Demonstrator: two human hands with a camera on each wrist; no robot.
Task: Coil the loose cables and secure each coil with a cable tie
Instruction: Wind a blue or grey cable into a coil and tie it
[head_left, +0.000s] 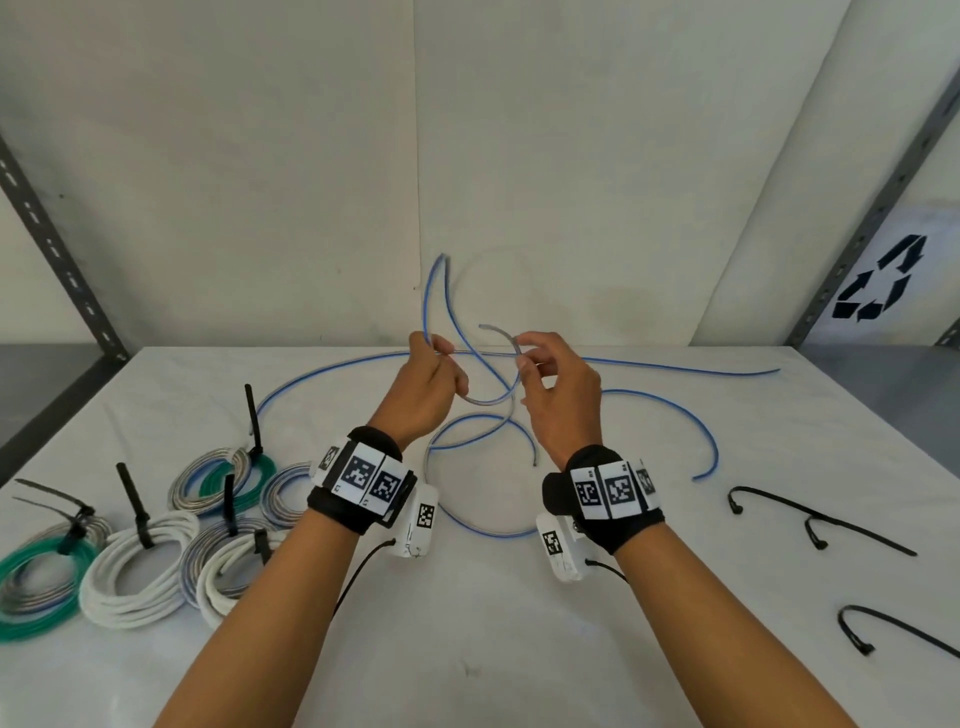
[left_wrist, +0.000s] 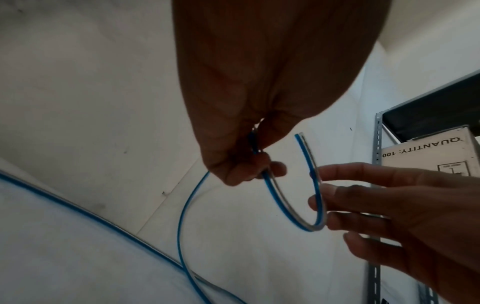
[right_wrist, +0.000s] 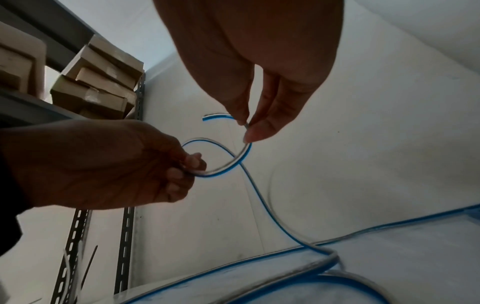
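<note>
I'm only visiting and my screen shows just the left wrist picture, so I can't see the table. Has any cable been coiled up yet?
Observer: Yes. The head view shows several tied coils lying on the left of the table, in white, green and grey.
Visitor: Are there ties left for this blue one?
Observer: Yes, loose black cable ties lie on the table's right side.
Visitor: On my screen the right hand only seems to touch the cable. Is it holding it?
Observer: In the right wrist view, the right hand pinches the blue cable near its end, between thumb and fingertip.
</note>
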